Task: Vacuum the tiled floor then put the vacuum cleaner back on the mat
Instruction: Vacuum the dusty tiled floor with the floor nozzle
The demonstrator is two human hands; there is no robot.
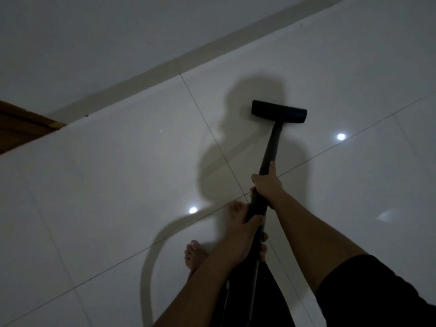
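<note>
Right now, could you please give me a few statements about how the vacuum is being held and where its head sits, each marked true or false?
1. Both hands grip the black vacuum wand. True: the right hand is higher on it, the left hand lower.
2. The floor head is lifted clear against the wall. False: it sits on the tiled floor, short of the wall's base strip.
3. The person wears shoes. False: a bare foot shows beside the wand.
4. A mat lies beneath the floor head. False: only glossy tile is there.
5. A wooden edge shows at the far left. True.
</note>
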